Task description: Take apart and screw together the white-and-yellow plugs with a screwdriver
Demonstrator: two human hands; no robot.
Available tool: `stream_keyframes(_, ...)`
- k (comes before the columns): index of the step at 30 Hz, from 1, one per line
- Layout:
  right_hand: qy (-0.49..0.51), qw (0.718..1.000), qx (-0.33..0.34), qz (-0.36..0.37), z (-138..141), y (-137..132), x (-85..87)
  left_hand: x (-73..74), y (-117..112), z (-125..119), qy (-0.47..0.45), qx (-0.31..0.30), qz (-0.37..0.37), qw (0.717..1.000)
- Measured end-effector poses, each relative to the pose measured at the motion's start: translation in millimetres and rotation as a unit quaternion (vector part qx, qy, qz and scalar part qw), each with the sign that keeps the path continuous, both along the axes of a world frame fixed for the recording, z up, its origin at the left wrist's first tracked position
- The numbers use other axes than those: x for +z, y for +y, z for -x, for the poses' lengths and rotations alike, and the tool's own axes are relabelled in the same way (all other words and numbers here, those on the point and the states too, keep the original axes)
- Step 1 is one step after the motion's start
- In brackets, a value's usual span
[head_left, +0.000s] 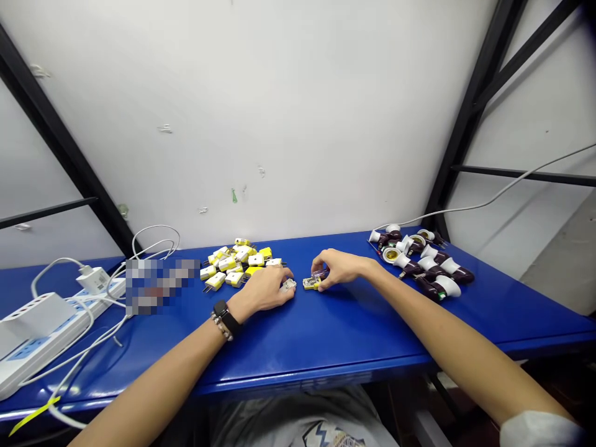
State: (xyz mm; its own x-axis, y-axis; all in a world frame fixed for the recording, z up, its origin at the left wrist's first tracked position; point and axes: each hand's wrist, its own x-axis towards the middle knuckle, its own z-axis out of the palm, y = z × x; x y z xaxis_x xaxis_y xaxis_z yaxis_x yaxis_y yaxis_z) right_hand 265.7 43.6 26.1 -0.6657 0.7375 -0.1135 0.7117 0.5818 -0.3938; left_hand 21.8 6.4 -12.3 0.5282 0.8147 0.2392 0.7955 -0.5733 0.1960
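In the head view, the left hand lies palm down on the blue worktop, its fingers curled forward and pressed together over a small white plug part, which sits just under the fingertips; the hold looks light, more a covering grip than a firm pinch. The right hand comes in from the other side, its fingers drawn together in a pinch around a yellow-and-white plug, with a clear, purplish piece showing at the fingertips. The two hands are near each other, with only a narrow gap between them, which would suit work on small parts at the middle of the worktop.

Beyond the left fingers lies a loose heap of yellow-and-white two-pin plugs, probably heaped there to be within easy reach; beyond the right fingers, dark-bodied lamp holders with white ends are grouped in the same way, so each hand seems to have its own supply. Well to the left of the left fingers, a white power strip carries a plugged-in charger and tangled white cables, set apart from the small parts; a pixelated patch hides whatever lies beside them.
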Motion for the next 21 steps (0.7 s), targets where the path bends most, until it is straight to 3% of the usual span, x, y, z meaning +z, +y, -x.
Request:
stream_keyframes(2, 0.015, 1.0, 0.004, 0.011, 0.6, 0.9, -1.8, 1.8, 0.6, 1.2, -0.019, -0.012, -0.006, 1.0)
stream_keyframes(5, 0.057, 0.998, 0.011, 0.032, 3.4, 2.9, -7.1, 3.8, 3.7, 3.7, -0.121, -0.034, -0.013, 0.992)
stream_keyframes(10, 0.14, 0.989, -0.003, 0.051, 9.1, 6.3, -17.9, -1.8, 8.7, 3.6, -0.328, -0.049, 0.072, 0.941)
stream_keyframes(12, 0.148, 0.988, -0.009, 0.052, 10.1, 6.7, -19.5, -6.5, 9.1, 2.1, -0.337, -0.058, 0.099, 0.934)
stream_keyframes(17, 0.142, 0.988, -0.017, 0.055, 10.0, 5.2, -17.2, -11.7, 8.9, 1.3, -0.237, -0.075, 0.083, 0.965)
stream_keyframes(21, 0.138, 0.989, -0.015, 0.051, 10.2, 4.5, -16.4, -9.3, 9.7, 2.6, -0.271, -0.066, 0.087, 0.956)
